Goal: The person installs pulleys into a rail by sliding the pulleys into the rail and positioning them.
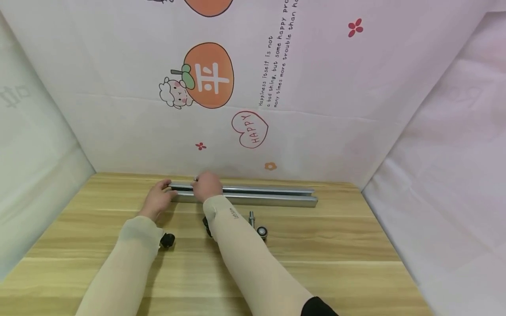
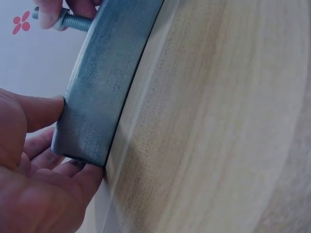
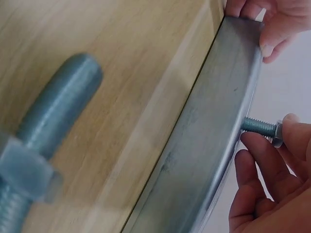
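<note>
A long metal channel (image 1: pixel 272 200) with an open slot along its top lies across the far part of the table. At its left end my left hand (image 1: pixel 157 199) grips it, the thumb (image 2: pixel 46 111) on the upper edge and fingers around the end face (image 2: pixel 80 158). Farther along the channel, my right hand (image 1: pixel 208 186) pinches a threaded bolt (image 3: pixel 260 127) by its nut (image 3: pixel 278 135). The bolt stands across the slot, its lower end hidden behind the channel's near wall. In the left wrist view, that bolt (image 2: pixel 77 23) sticks up from the channel's edge.
On the wooden table (image 1: pixel 316 254), nearer than the channel, stand another bolt with a nut (image 1: pixel 251 218) and a small round wheel (image 1: pixel 262 231). A black part (image 1: pixel 168 240) lies beside the left sleeve; another black part (image 1: pixel 206 224) is half hidden by the right sleeve. Printed cloth (image 1: pixel 316 145) rises behind.
</note>
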Motion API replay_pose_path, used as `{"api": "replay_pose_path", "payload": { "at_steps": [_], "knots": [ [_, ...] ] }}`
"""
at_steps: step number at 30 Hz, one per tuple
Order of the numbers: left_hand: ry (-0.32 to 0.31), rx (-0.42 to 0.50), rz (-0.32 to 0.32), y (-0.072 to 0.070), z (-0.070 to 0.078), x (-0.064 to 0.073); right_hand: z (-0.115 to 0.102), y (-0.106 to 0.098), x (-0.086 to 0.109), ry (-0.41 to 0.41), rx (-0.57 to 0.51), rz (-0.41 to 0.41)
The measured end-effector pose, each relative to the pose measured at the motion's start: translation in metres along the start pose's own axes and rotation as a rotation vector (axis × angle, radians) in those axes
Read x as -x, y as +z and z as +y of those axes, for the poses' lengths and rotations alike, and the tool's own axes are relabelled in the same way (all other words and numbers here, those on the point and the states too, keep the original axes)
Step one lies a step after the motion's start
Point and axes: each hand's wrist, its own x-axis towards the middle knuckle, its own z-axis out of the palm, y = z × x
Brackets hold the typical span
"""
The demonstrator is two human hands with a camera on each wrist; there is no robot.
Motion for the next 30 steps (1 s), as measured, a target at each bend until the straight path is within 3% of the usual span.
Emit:
{"api": "replay_pose_path", "payload": {
  "at_steps": [7, 18, 25, 30],
  "knots": [
    [-0.018, 0.037, -0.006, 0.000, -0.001, 0.002, -0.008, 0.004, 0.002, -0.013, -0.011, -0.026],
    [-0.013, 0.065, -0.001, -0.002, -0.002, 0.000, -0.014, 0.013, 0.003, -0.112, -0.054, -0.097],
    [0.000, 0.037, 0.007, 0.000, 0.000, -0.001, -0.016, 0.030, -0.005, -0.149, 0.029, -0.163],
    [0.008, 0.025, 0.013, 0.001, 0.001, -0.002, -0.015, 0.028, -0.006, -0.149, -0.004, -0.206]
  ]
}}
